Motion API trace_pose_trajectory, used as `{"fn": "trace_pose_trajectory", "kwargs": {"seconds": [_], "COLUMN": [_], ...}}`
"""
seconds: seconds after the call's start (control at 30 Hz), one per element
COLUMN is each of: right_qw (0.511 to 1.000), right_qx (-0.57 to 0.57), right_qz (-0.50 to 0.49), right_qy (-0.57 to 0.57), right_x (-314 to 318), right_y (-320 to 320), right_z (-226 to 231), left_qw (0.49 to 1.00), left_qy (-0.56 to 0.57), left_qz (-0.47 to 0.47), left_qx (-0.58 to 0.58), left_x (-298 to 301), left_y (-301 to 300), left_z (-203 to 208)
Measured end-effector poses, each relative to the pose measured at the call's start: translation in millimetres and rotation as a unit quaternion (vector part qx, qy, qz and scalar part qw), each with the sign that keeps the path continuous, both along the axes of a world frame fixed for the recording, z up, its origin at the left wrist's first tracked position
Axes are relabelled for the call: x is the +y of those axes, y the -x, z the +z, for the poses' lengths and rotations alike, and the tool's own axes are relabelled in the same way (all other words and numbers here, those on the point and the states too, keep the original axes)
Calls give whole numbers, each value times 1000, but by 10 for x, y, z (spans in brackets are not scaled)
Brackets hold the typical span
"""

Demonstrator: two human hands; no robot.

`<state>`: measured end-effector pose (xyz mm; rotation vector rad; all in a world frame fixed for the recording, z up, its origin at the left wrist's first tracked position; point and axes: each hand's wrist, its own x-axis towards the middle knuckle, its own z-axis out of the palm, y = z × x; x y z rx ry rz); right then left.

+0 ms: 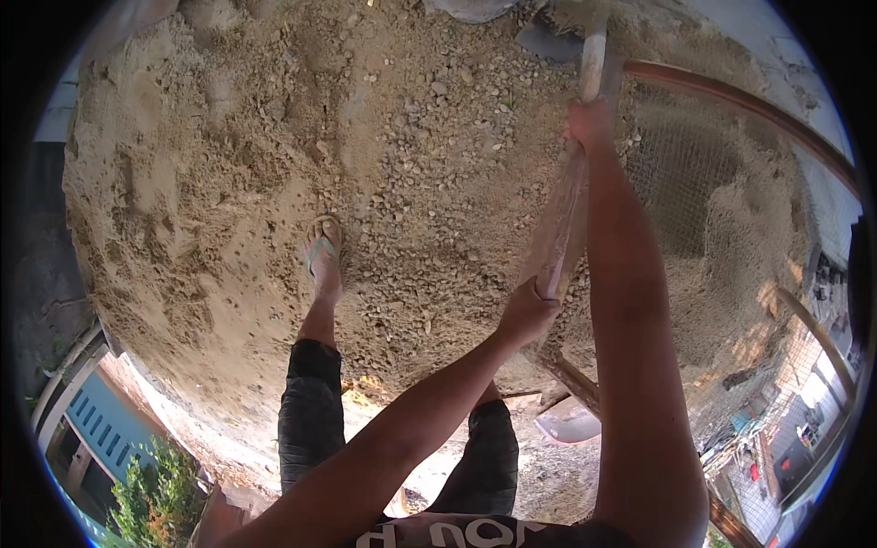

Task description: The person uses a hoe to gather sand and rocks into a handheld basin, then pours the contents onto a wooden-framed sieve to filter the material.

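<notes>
A long-handled shovel (569, 215) runs from between my legs up to the far edge of the view. My left hand (530, 312) is closed around the near end of its pale handle. Farther along the shaft, my right hand (589, 121) grips it with the arm stretched out. The dark blade (551, 38) sits low against the sand and gravel at the top, partly cut off by the view's edge. Right of the shaft lies a wire mesh screen (681, 183), partly covered with sand. Its reddish frame bar (749, 102) curves along the far side.
Sandy, pebbly ground (429, 210) spreads before me, rising into loose sand (164, 164) at left. My sandalled foot (323, 242) stands on it. A rounded metal blade-like piece (568, 427) lies behind my left hand. Green plants (155, 489) grow at lower left.
</notes>
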<state>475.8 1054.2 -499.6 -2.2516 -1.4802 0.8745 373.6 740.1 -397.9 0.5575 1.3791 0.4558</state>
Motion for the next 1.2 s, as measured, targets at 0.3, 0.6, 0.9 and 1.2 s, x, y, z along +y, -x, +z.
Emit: {"fn": "trace_pose_trajectory", "kwargs": {"seconds": [0.3,0.6,0.9,1.2], "right_qw": [986,950,871,979], "right_qx": [-89,22,293,161], "right_qz": [81,-112,-306,-37], "right_qy": [115,291,250,121], "right_x": [-1612,-3608,-4478,-857], "right_y": [474,1131,2360,-135], "right_z": [302,589,1614,442], "left_qw": [965,915,914,1000], "left_qy": [192,367,383,13], "left_qz": [76,9,-125,-2], "left_qx": [-159,-170,-52,-11], "left_x": [-1352,-2534,-2799,-747], "left_y": [3,1735,3343,42], "left_z": [856,1797,2849,806]}}
